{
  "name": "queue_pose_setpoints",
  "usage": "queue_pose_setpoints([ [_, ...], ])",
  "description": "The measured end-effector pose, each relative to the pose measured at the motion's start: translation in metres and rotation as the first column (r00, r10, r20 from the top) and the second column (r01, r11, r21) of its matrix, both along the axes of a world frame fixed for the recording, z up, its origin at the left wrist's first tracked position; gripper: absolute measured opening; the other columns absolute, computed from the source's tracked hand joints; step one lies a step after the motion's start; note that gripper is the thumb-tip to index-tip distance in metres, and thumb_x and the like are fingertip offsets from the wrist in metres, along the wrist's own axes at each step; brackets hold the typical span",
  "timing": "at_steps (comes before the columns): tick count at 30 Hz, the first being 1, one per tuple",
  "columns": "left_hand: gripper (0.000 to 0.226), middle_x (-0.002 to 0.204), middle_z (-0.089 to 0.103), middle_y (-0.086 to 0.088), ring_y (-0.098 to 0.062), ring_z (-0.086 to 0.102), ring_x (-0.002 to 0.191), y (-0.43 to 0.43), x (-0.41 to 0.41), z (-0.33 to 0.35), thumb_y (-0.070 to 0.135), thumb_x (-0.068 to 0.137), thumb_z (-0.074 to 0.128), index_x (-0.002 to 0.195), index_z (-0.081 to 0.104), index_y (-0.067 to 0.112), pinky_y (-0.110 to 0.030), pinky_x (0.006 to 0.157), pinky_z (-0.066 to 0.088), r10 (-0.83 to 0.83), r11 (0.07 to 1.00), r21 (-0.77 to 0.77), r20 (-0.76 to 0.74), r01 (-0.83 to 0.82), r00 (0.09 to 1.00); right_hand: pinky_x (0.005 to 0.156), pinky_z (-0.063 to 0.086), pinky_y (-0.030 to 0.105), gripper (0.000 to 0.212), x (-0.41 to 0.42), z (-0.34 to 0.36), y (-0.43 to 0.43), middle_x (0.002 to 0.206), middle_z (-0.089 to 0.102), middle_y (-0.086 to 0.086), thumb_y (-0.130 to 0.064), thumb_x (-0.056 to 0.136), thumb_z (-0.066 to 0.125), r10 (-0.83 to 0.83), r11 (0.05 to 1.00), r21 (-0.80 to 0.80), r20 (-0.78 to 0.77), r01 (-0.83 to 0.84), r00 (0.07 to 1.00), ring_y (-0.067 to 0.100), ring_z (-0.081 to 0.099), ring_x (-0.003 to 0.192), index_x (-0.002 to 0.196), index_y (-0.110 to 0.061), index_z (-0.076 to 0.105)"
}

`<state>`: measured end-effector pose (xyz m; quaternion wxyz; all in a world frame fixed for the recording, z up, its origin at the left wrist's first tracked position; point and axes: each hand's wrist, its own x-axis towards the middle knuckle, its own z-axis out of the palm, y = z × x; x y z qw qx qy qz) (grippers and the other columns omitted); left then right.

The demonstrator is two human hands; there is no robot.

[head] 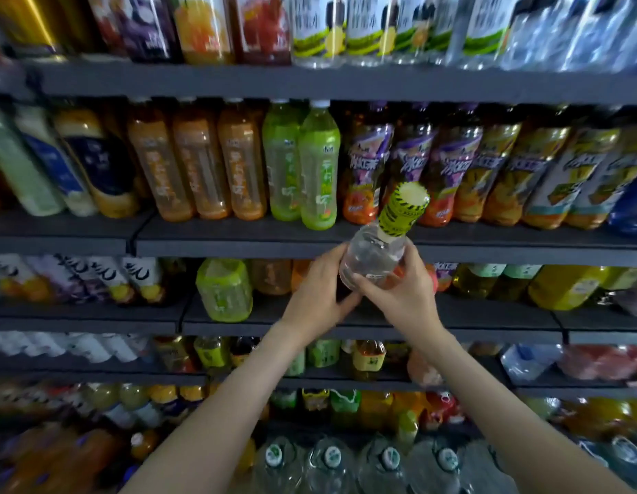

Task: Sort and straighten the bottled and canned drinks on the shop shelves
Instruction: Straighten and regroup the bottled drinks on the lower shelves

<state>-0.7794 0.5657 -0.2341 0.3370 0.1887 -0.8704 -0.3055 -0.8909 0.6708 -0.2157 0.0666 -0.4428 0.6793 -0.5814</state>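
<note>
Both my hands hold one clear bottle point(372, 256) with a yellow-green wrapped cap, tilted up to the right, in front of the shelves. My left hand point(320, 290) grips its lower left side. My right hand point(402, 290) curls round its base and right side. Behind the bottle's cap stands a row of purple-and-orange iced tea bottles point(367, 165). Left of them stand two green bottles point(319, 169) and orange bottles point(199, 165). The shelf board point(238, 240) under them runs just above my hands.
A wide green bottle point(224, 290) stands on the shelf left of my hands. Yellow bottles point(559, 287) fill that shelf to the right. The top shelf holds clear white-labelled bottles point(367, 26). Large water jugs point(331, 461) stand at the bottom.
</note>
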Motion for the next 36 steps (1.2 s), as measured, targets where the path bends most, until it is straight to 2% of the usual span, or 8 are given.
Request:
queue_pose_setpoints([
  [4,0.066,0.14,0.044,-0.001,-0.011,0.039,0.13,-0.004,-0.003,0.055,0.034,0.087,0.065,0.142,0.034,0.015,-0.021,0.104,0.033,-0.026,0.986,-0.167,-0.069,0.014,0.997,0.085,0.05,0.013,0.071,-0.002,0.052,0.003,0.12,0.062,-0.004,-0.017,0.073,0.081,0.011,0.992,-0.126,0.033,-0.006,0.999,0.002,0.06,0.108,0.134,-0.012,0.046],
  [8,0.058,0.132,0.051,-0.006,-0.012,0.044,0.123,-0.012,-0.007,0.104,0.041,0.089,0.057,0.136,0.038,0.014,-0.014,0.102,0.033,-0.068,0.931,-0.364,-0.192,-0.007,0.979,0.079,0.051,0.015,0.051,-0.003,0.103,0.002,0.1,0.065,-0.028,-0.012,0.073,0.081,-0.03,0.968,-0.25,-0.033,0.021,0.999,-0.006,0.062,0.096,0.115,-0.024,0.053],
  [14,0.04,0.128,0.054,-0.013,-0.018,0.044,0.124,-0.041,-0.009,0.158,0.024,0.094,0.051,0.128,0.053,0.002,-0.015,0.11,0.023,-0.015,0.816,-0.544,-0.356,-0.195,0.934,0.079,0.047,0.013,0.041,-0.012,0.166,-0.009,0.097,0.065,-0.014,-0.02,0.075,0.08,-0.149,0.921,-0.373,-0.079,0.11,0.986,-0.005,0.062,0.091,0.107,-0.022,0.055],
  [18,0.039,0.131,0.049,-0.015,-0.023,0.041,0.125,-0.063,-0.013,0.181,0.011,0.091,0.055,0.131,0.052,0.009,-0.026,0.109,0.028,0.124,0.764,-0.537,-0.422,-0.358,0.898,0.069,0.039,0.004,0.039,-0.023,0.204,-0.025,0.096,0.063,-0.014,-0.03,0.076,0.077,-0.232,0.921,-0.351,-0.137,0.172,0.963,-0.009,0.057,0.084,0.107,-0.024,0.054],
  [22,0.045,0.14,0.039,-0.018,-0.033,0.035,0.131,-0.08,-0.019,0.205,0.014,0.093,0.055,0.137,0.047,0.014,-0.043,0.107,0.034,0.286,0.783,-0.434,-0.385,-0.446,0.877,0.068,0.045,0.028,0.045,-0.041,0.229,-0.052,0.095,0.062,0.003,-0.045,0.073,0.071,-0.337,0.903,-0.327,-0.129,0.281,0.933,0.018,0.057,0.084,0.099,-0.013,0.054],
  [25,0.05,0.144,0.032,-0.018,-0.034,0.029,0.134,-0.089,-0.027,0.216,0.021,0.095,0.054,0.143,0.038,0.02,-0.044,0.106,0.033,0.352,0.806,-0.372,-0.326,-0.461,0.877,0.063,0.036,0.028,0.053,-0.056,0.241,-0.072,0.091,0.05,0.003,-0.043,0.076,0.071,-0.39,0.908,-0.239,-0.178,0.345,0.903,0.018,0.046,0.082,0.106,-0.004,0.052],
  [31,0.069,0.137,0.037,-0.017,-0.032,0.041,0.121,-0.097,-0.045,0.233,0.036,0.095,0.053,0.151,0.014,0.028,-0.04,0.094,0.041,0.392,0.806,-0.351,-0.286,-0.477,0.874,0.093,0.032,0.027,0.083,-0.07,0.241,-0.091,0.138,0.035,0.013,-0.039,0.084,0.069,-0.371,0.929,-0.094,-0.261,0.359,0.891,0.027,0.036,0.126,0.145,-0.003,0.025],
  [36,0.084,0.127,0.044,-0.017,-0.031,0.051,0.107,-0.099,-0.049,0.237,0.036,0.091,0.059,0.152,0.002,0.028,-0.035,0.08,0.045,0.39,0.808,-0.358,-0.269,-0.467,0.881,0.101,0.028,0.034,0.098,-0.072,0.216,-0.098,0.131,0.038,0.019,-0.035,0.077,0.078,-0.479,0.878,-0.193,-0.399,0.439,0.782,0.033,0.035,0.122,0.149,-0.003,0.02],
])
